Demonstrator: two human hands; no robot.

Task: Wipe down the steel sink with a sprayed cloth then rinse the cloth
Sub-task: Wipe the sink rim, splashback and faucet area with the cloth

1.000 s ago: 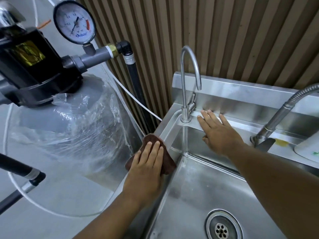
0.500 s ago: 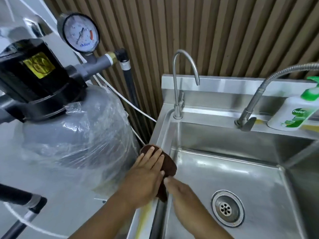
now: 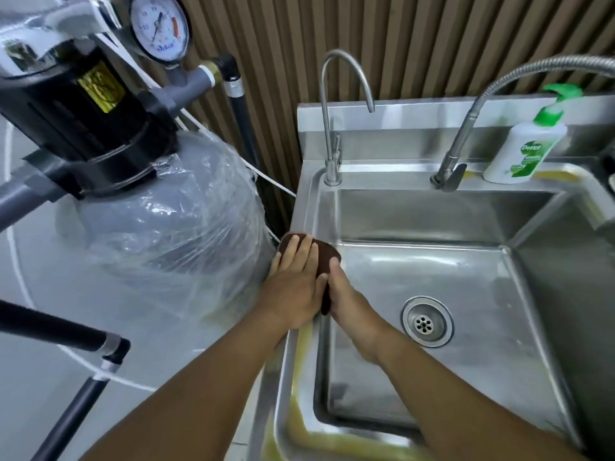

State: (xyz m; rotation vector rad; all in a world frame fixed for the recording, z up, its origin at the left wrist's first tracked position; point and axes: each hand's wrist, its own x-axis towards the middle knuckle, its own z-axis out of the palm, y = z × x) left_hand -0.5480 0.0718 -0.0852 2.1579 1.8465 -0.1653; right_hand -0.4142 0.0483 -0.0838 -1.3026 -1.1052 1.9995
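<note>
A brown cloth point(image 3: 326, 253) lies draped over the left rim of the steel sink point(image 3: 466, 294). My left hand point(image 3: 293, 287) presses flat on top of it, fingers spread, on the rim. My right hand point(image 3: 346, 294) is inside the basin against the left wall, holding the hanging edge of the cloth from the inner side. Most of the cloth is hidden under the two hands. The basin looks dry, and its round drain point(image 3: 427, 321) shows at the bottom.
A thin gooseneck tap point(image 3: 332, 128) stands at the back left corner, a flexible-hose tap point(image 3: 459, 161) further right, and beside it a soap pump bottle point(image 3: 525, 148). A plastic-wrapped grey tank point(image 3: 166, 227) with a pressure gauge point(image 3: 159, 26) stands close to the sink's left side.
My right hand left the back ledge and came to the cloth on the left rim. My left hand slid with the cloth along the rim towards me. The view tilted down.
</note>
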